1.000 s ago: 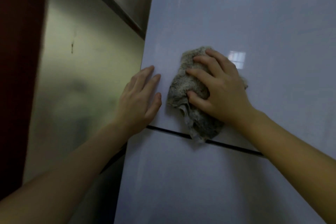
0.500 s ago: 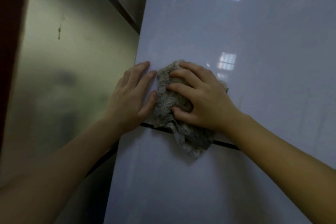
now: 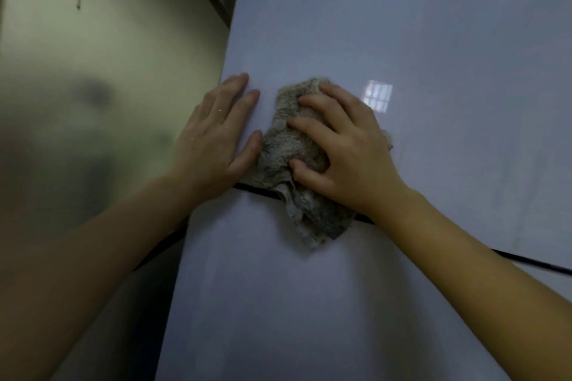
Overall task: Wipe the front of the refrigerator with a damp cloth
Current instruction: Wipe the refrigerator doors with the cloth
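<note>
Right up against the refrigerator front point(image 3: 387, 40) now, a glossy pale panel that fills most of the view and mirrors a bright ceiling light near the top and a small barred window just right of the hands. Flat on that panel goes the right hand point(image 3: 346, 161), fingers spread and curled a little, pressing the cloth point(image 3: 288, 145) to the door rather than pinching it: the grey-brown, nubbly rag is bunched under the palm, its top edge peeking out above the fingertips and a loose corner hanging down past the heel of the hand. That hanging corner crosses the dark horizontal seam point(image 3: 526, 261) between the upper and lower doors, so the cloth sits mostly on the upper door, close to its left edge, with its tail over the lower one. Beside it, the left hand point(image 3: 216, 139) lies open and flat on the upper door's left edge, fingers straight and together, holding nothing; its thumb touches the rag's left side. Both bare forearms reach up from the bottom corners. Left of the fridge stands a dull, brushed metal wall panel point(image 3: 93, 77) with blurry dark reflections and a small dark mark high up, and a dark angled trim runs above it toward the fridge's edge.
</note>
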